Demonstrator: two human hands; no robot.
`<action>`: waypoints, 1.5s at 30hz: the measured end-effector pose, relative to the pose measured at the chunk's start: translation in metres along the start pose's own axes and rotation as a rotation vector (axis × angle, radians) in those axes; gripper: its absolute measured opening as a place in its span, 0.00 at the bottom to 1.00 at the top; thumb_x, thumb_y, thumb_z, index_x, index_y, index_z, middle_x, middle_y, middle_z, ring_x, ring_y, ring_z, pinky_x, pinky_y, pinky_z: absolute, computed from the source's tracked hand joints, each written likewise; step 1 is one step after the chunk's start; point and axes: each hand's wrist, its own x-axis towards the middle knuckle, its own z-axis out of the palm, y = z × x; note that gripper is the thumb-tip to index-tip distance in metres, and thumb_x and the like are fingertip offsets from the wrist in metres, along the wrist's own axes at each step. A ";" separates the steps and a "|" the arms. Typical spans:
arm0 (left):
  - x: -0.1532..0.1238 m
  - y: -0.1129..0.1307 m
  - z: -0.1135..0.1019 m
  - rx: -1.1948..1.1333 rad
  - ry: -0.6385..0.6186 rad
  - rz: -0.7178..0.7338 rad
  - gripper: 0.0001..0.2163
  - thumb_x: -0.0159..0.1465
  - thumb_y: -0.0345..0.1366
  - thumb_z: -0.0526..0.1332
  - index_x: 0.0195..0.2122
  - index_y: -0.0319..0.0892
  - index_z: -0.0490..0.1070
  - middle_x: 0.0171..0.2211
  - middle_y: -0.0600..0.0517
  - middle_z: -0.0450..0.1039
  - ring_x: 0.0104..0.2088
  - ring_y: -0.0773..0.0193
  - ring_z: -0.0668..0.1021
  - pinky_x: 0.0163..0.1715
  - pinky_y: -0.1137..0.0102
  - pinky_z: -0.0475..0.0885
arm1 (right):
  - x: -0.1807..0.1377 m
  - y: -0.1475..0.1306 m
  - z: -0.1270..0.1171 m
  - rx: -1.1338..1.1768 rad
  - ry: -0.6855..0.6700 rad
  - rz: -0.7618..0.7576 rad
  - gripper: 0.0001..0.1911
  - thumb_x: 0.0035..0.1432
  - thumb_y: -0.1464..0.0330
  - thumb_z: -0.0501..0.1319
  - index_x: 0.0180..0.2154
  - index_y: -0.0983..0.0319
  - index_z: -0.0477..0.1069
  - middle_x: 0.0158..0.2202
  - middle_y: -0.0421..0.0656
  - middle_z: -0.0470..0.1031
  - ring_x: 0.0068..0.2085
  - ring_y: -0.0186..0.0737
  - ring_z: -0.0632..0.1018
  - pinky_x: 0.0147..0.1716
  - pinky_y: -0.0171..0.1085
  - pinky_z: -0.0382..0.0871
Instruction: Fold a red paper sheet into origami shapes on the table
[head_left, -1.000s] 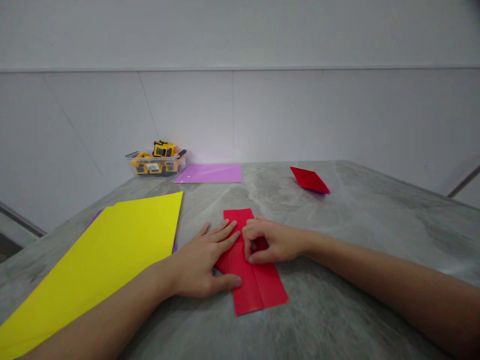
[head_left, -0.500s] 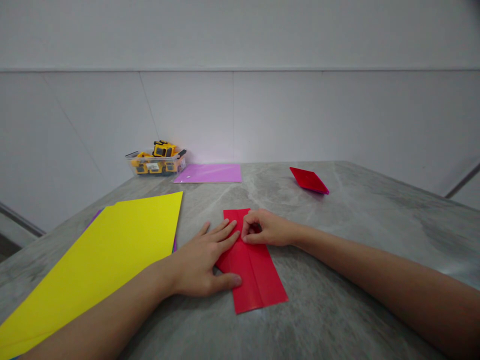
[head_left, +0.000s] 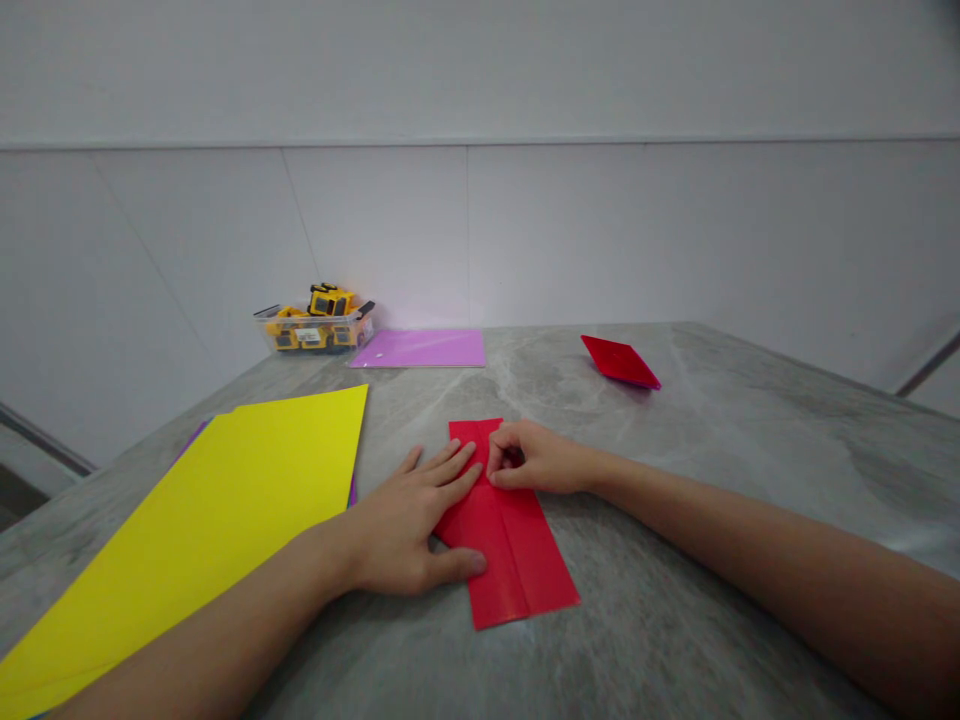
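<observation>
A strip of folded red paper (head_left: pixel 510 560) lies on the grey table, with lengthwise crease or fold lines running down its middle. My left hand (head_left: pixel 409 520) is spread flat, its fingertips and thumb resting on the paper's left part. Close by, my right hand (head_left: pixel 529 458) is closed in a pinch, thumb and curled index finger on the paper near its middle line in the upper half. The hand hides the paper's upper right edge, and whatever sits between those fingertips is too small to see well.
Large yellow sheets (head_left: pixel 277 470) lie on the left under my forearm, with purple showing beneath. Farther back stand a clear plastic box (head_left: pixel 311 330) of yellow toy vehicles and a lilac pack of paper (head_left: pixel 427 348). A folded red piece (head_left: pixel 621 362) lies at the back right.
The hands and the red paper keep nearly the same positions. The whole view has shifted very slightly.
</observation>
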 end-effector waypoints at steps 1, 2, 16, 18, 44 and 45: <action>0.000 0.000 0.000 0.005 0.000 -0.001 0.40 0.61 0.58 0.54 0.68 0.42 0.42 0.68 0.42 0.38 0.67 0.49 0.45 0.63 0.46 0.40 | 0.000 0.000 0.000 0.006 0.000 0.002 0.03 0.49 0.73 0.61 0.27 0.66 0.72 0.24 0.37 0.69 0.26 0.30 0.68 0.26 0.31 0.62; 0.000 -0.001 0.001 0.011 0.002 -0.002 0.40 0.61 0.58 0.54 0.68 0.42 0.42 0.68 0.42 0.38 0.67 0.50 0.45 0.63 0.46 0.40 | 0.000 0.001 0.000 0.013 -0.004 0.006 0.02 0.48 0.73 0.61 0.27 0.66 0.72 0.24 0.37 0.69 0.25 0.30 0.68 0.26 0.30 0.61; 0.000 -0.004 0.004 -0.006 0.032 0.016 0.40 0.61 0.60 0.53 0.68 0.44 0.41 0.68 0.43 0.38 0.67 0.48 0.45 0.63 0.46 0.41 | -0.005 -0.001 0.001 -0.094 0.010 -0.055 0.03 0.48 0.74 0.61 0.23 0.65 0.70 0.23 0.37 0.69 0.27 0.31 0.68 0.29 0.32 0.62; 0.000 -0.005 0.004 -0.016 0.036 0.019 0.40 0.61 0.60 0.53 0.68 0.45 0.41 0.68 0.42 0.38 0.67 0.48 0.45 0.63 0.46 0.41 | -0.010 -0.003 0.001 -0.150 -0.004 -0.150 0.05 0.49 0.74 0.61 0.23 0.64 0.69 0.24 0.37 0.68 0.30 0.33 0.68 0.35 0.34 0.63; 0.000 -0.003 0.003 -0.032 0.013 0.010 0.40 0.59 0.58 0.56 0.67 0.46 0.43 0.68 0.45 0.37 0.67 0.48 0.45 0.62 0.44 0.39 | -0.028 -0.033 0.009 -0.133 -0.311 -0.270 0.07 0.44 0.77 0.63 0.20 0.64 0.68 0.19 0.33 0.66 0.26 0.30 0.65 0.40 0.36 0.63; 0.000 -0.003 0.003 -0.031 0.013 0.011 0.40 0.59 0.58 0.56 0.67 0.46 0.43 0.68 0.45 0.37 0.67 0.48 0.45 0.62 0.44 0.39 | -0.029 -0.035 0.009 -0.137 -0.320 -0.272 0.07 0.44 0.77 0.63 0.20 0.64 0.68 0.19 0.33 0.66 0.27 0.30 0.66 0.40 0.36 0.64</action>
